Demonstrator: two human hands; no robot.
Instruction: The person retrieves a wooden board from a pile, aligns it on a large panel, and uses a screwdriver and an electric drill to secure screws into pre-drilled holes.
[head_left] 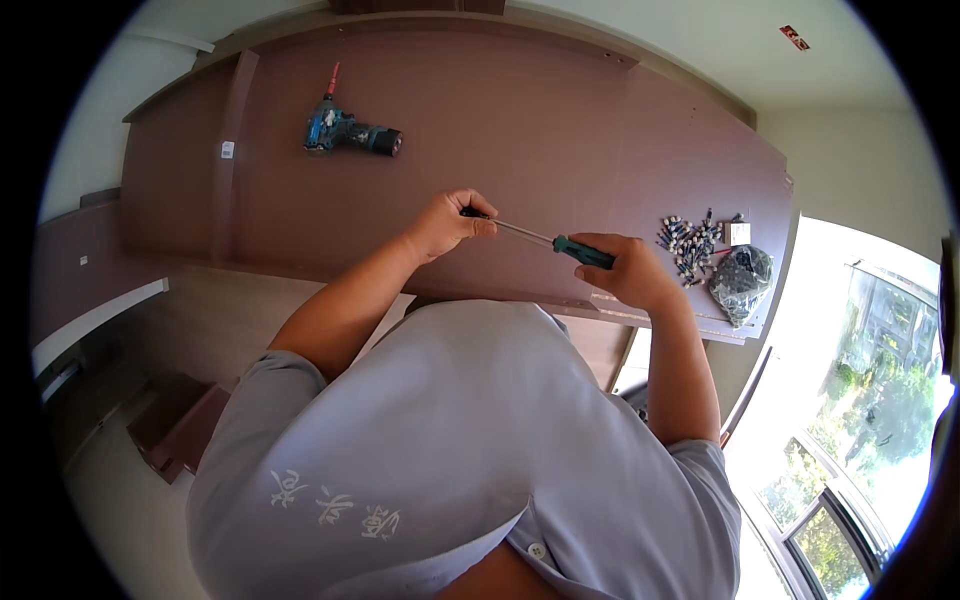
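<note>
My right hand (632, 268) is closed around the green handle of a screwdriver (582, 251), whose metal shaft points left. At the shaft's other end my left hand (453, 222) pinches a small dark piece (474, 212), too small to name, with the tip meeting it. Both hands are above the near part of a brown board (520, 130). Farther off on the board, to the left, lies a blue and black cordless drill (345, 132) with a red bit pointing away.
On the board's right end are a pile of small metal and dark fittings (688, 245), a small white box (737, 234) and a clear plastic bag of dark parts (742, 282). A raised strip (235, 135) crosses the board at left. A window (860, 380) is at right.
</note>
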